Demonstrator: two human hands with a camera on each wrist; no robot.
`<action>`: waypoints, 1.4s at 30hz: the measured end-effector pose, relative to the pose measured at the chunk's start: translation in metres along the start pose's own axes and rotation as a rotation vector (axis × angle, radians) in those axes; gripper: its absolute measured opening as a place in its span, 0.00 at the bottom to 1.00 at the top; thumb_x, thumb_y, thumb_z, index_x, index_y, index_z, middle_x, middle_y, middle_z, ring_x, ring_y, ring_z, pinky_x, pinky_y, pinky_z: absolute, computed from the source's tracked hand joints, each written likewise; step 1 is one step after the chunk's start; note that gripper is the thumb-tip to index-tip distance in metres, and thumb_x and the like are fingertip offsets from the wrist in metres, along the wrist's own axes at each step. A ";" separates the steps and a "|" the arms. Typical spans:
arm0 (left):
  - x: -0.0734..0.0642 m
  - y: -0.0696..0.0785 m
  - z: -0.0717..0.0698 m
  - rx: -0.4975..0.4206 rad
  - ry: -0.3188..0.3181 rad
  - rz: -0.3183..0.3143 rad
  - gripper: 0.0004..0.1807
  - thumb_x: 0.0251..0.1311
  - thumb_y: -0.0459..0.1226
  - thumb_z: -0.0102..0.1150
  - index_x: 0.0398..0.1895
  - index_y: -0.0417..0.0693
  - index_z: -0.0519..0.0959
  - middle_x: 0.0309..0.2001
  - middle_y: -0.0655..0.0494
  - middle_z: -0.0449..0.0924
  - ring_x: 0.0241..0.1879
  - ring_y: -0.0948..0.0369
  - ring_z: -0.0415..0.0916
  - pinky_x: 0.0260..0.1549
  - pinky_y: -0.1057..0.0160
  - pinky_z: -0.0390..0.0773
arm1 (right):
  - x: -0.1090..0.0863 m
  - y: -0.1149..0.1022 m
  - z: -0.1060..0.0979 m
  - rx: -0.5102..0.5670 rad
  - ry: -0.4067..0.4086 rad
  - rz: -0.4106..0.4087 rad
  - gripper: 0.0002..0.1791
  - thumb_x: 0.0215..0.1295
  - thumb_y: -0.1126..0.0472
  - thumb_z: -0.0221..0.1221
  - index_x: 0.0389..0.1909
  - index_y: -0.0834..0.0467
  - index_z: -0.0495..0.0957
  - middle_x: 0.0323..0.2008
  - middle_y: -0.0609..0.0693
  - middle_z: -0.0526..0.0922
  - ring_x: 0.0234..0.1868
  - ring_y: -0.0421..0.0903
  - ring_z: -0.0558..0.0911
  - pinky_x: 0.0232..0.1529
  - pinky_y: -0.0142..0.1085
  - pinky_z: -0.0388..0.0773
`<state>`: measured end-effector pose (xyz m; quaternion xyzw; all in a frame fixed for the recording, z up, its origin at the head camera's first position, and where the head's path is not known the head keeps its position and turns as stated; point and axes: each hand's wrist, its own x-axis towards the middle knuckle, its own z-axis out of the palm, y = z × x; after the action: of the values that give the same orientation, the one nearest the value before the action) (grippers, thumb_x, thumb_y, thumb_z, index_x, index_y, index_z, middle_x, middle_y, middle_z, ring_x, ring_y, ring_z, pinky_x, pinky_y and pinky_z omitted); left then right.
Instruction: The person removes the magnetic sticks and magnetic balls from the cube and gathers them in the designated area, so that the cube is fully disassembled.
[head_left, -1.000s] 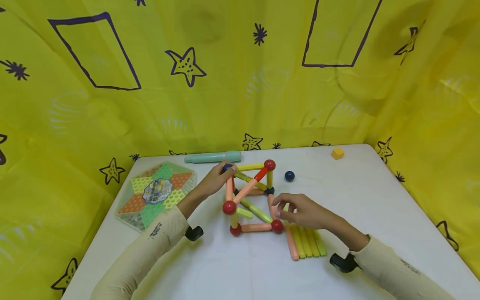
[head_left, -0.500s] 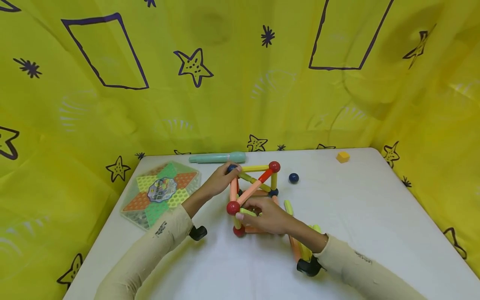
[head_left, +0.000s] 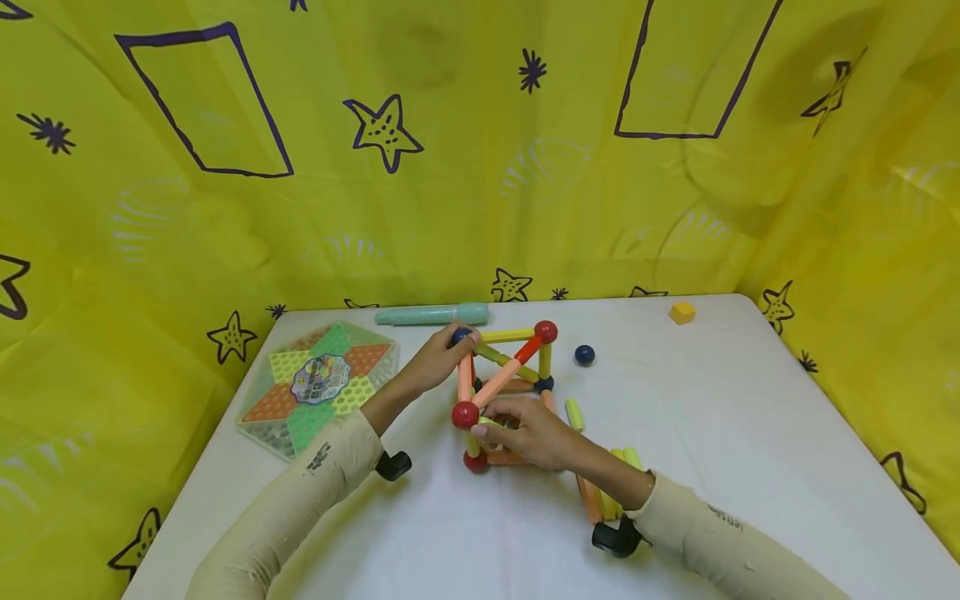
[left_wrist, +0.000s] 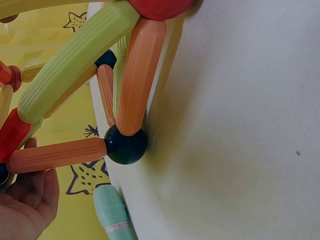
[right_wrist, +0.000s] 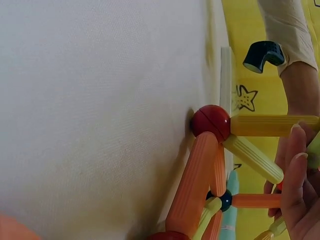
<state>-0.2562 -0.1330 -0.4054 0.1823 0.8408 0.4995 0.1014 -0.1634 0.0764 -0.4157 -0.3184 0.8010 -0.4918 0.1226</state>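
Observation:
A frame of coloured rods and balls stands on the table, its orange-pink rod (head_left: 496, 384) slanting across the top. My left hand (head_left: 433, 367) pinches the dark blue ball (head_left: 461, 335) at its upper back left corner. At the front left, my right hand (head_left: 534, 433) holds a light green rod (head_left: 487, 421) between thumb and fingers, close beside the red ball (head_left: 465, 415). Most of that rod is hidden by the fingers. In the left wrist view, my left hand (left_wrist: 30, 205) is under an orange rod (left_wrist: 57, 155). The right wrist view shows my right hand (right_wrist: 300, 200) beside the frame.
Right of the frame lie a loose light green rod (head_left: 574, 414) and a row of yellow and green rods (head_left: 617, 502), partly covered by my right arm. A loose blue ball (head_left: 584, 355), yellow block (head_left: 682, 312), teal pen (head_left: 431, 315) and hexagonal game board (head_left: 321, 379) are around it.
My right hand has moved left from the frame's right side to its front left and taken hold of the light green rod there. My left hand stays on the dark blue ball.

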 end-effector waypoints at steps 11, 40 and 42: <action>-0.001 0.003 0.000 -0.003 -0.008 -0.016 0.22 0.78 0.49 0.43 0.59 0.41 0.72 0.50 0.43 0.77 0.44 0.56 0.73 0.46 0.55 0.74 | -0.011 0.005 -0.008 0.020 -0.045 0.000 0.09 0.71 0.53 0.61 0.41 0.54 0.85 0.34 0.43 0.83 0.34 0.41 0.77 0.36 0.30 0.74; 0.001 0.000 -0.001 -0.006 -0.027 -0.010 0.23 0.78 0.50 0.43 0.59 0.40 0.72 0.50 0.44 0.76 0.45 0.56 0.72 0.50 0.49 0.74 | -0.074 0.071 -0.109 0.143 -0.115 0.227 0.35 0.70 0.64 0.61 0.72 0.66 0.57 0.44 0.65 0.81 0.30 0.58 0.83 0.29 0.37 0.81; 0.001 0.002 -0.001 -0.007 -0.031 -0.010 0.22 0.78 0.48 0.43 0.60 0.40 0.72 0.50 0.44 0.76 0.44 0.57 0.71 0.48 0.50 0.74 | -0.074 0.075 -0.111 0.136 -0.126 0.233 0.35 0.68 0.65 0.63 0.70 0.68 0.59 0.41 0.62 0.81 0.29 0.54 0.83 0.30 0.37 0.81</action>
<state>-0.2571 -0.1332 -0.4033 0.1854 0.8382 0.4992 0.1178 -0.1928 0.2257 -0.4353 -0.2445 0.7881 -0.5065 0.2500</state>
